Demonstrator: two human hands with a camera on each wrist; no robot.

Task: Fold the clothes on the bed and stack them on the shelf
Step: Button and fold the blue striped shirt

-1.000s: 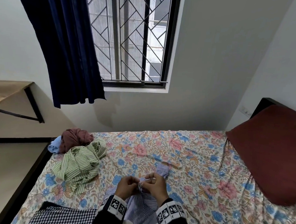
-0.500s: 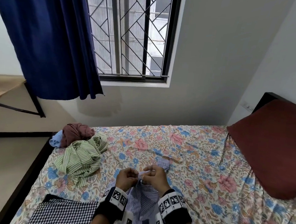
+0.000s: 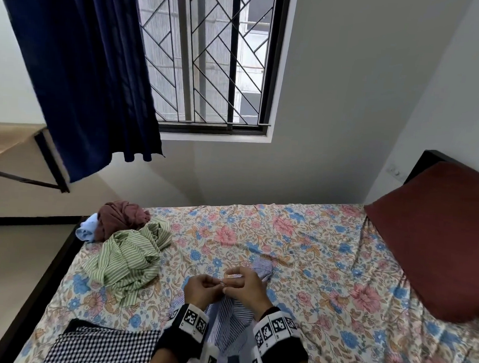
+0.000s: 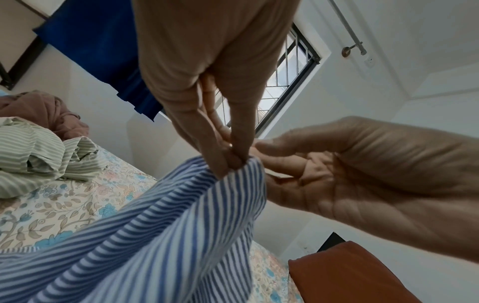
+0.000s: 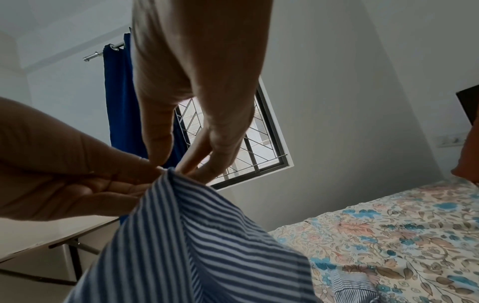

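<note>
Both hands unchanged vs. earlier: left hand (image 3: 202, 290) & right hand (image 3: 244, 287) pinch blue-striped shirt (image 3: 231, 325) edge. Green striped shirt (image 3: 128, 258) nearby, left.

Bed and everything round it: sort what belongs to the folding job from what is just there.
Job:
- blue striped shirt, pinched by left hand and right hand
- green striped shirt
- maroon garment
- light blue garment
- checked garment
- wooden shelf

Just there:
- red pillow
- blue curtain
- window
</note>
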